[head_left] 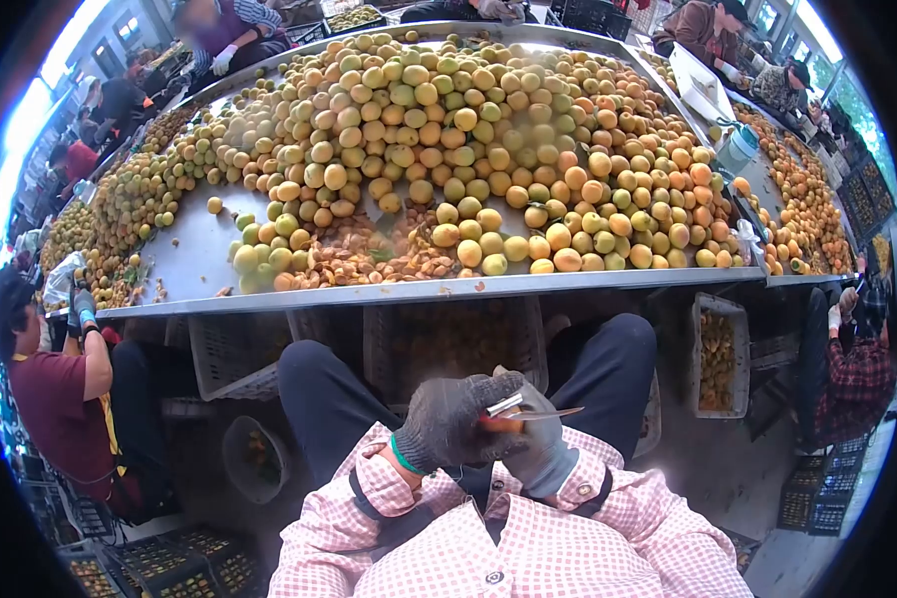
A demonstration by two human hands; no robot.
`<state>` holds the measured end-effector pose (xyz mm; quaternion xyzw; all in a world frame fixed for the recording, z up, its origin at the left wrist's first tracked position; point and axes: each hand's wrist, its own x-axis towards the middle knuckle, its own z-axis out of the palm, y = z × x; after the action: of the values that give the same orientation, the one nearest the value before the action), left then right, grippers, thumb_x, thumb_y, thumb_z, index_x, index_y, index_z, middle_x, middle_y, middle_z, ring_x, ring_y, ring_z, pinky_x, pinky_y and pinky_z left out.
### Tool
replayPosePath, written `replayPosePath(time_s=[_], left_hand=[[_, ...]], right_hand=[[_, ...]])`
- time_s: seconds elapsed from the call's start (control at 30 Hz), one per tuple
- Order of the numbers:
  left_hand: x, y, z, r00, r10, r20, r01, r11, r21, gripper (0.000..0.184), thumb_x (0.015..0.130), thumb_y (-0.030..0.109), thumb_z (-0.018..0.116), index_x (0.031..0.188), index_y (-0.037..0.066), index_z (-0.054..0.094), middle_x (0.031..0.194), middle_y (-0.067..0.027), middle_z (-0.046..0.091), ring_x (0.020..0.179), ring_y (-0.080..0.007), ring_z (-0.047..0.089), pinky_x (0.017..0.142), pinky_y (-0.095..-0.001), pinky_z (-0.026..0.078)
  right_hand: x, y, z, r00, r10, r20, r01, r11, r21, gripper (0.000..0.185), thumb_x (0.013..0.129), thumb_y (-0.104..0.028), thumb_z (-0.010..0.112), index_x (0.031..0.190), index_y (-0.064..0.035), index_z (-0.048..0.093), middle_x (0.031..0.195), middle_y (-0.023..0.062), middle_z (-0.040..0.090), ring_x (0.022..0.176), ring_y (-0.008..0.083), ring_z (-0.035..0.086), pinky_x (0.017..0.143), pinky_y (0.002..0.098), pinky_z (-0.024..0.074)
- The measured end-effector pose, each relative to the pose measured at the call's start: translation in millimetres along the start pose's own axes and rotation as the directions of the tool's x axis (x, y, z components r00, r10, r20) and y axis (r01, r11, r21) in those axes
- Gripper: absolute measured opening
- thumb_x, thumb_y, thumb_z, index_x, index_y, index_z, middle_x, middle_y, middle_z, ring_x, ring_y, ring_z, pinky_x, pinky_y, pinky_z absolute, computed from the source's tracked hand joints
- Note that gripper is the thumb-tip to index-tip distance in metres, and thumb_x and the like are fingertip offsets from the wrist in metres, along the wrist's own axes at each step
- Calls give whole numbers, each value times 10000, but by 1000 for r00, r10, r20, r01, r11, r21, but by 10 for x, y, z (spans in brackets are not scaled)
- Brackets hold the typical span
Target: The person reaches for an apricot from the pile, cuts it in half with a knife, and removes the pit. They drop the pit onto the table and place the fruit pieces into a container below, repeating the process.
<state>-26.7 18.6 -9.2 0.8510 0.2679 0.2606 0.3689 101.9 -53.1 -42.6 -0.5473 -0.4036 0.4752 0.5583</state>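
Note:
My left hand (441, 424), in a dark grey knit glove with a green cuff, is closed in front of my chest. A thin knife (555, 414) points right from between my hands, its blade across the lighter grey glove of my right hand (540, 444). My left fingers are around its handle end, beside a small orange-red part and a shiny metal piece. My right hand is curled against the left; what it holds is hidden. Beyond my knees, a large heap of yellow-orange fruit (399, 110) lies on the metal table (448, 290), with split fruit pieces (379, 254) near its front edge.
Crates stand under the table, one white with fruit (720, 357). A round bucket (256, 458) is on the floor at left. A person in a maroon shirt (62, 399) sits left, another in plaid (860, 384) right. More people are around the table.

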Motion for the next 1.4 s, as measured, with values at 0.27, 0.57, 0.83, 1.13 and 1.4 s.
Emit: replayPosePath(time_s=[0.27, 0.57, 0.83, 1.13, 1.4], left_hand=[[113, 140, 258, 901, -71, -428, -112, 915, -389, 405, 806, 250, 698, 1120, 13, 603, 1005, -150, 653, 880, -249, 652, 785, -336, 505], [162, 17, 258, 725, -630, 279, 261, -123, -957, 367, 927, 399, 528, 1182, 136, 517, 709, 3, 498, 486, -98, 440, 408, -241, 367], [94, -169, -90, 809, -546, 219, 170, -140, -975, 426, 952, 492, 443, 1179, 141, 521, 612, 15, 406, 388, -70, 306, 351, -221, 273], [7, -689, 82, 802, -567, -186, 346, 696, -629, 457, 878, 452, 591, 1186, 123, 513, 674, -50, 561, 467, -181, 523, 436, -323, 421], [219, -390, -260, 839, -432, -330, 534, 770, 349, 634, 785, 294, 727, 1311, 142, 407, 826, -142, 672, 726, -361, 657, 592, -439, 502]], right_hand=[[213, -344, 265, 880, -235, -413, 346, 913, 218, 189, 946, -122, 482, 772, -54, 508, 748, 19, 470, 643, 112, 462, 599, 264, 398], [591, -207, -131, 998, -20, -63, 51, 836, 547, 243, 976, -231, 494, 777, -93, 472, 705, 10, 485, 610, 101, 436, 549, 234, 376], [667, -99, -293, 845, 492, 211, -424, 374, 825, 378, 979, -436, 410, 840, -111, 543, 760, 46, 542, 635, 163, 508, 507, 255, 423], [414, -120, -379, 874, 426, 232, -479, 680, 555, 250, 933, -163, 539, 1155, -51, 512, 1043, 97, 588, 902, 199, 623, 656, 274, 517], [147, -14, -236, 829, 556, 54, -478, 657, 583, 221, 912, -34, 504, 1127, -72, 535, 1043, 90, 578, 889, 189, 611, 726, 286, 531]])
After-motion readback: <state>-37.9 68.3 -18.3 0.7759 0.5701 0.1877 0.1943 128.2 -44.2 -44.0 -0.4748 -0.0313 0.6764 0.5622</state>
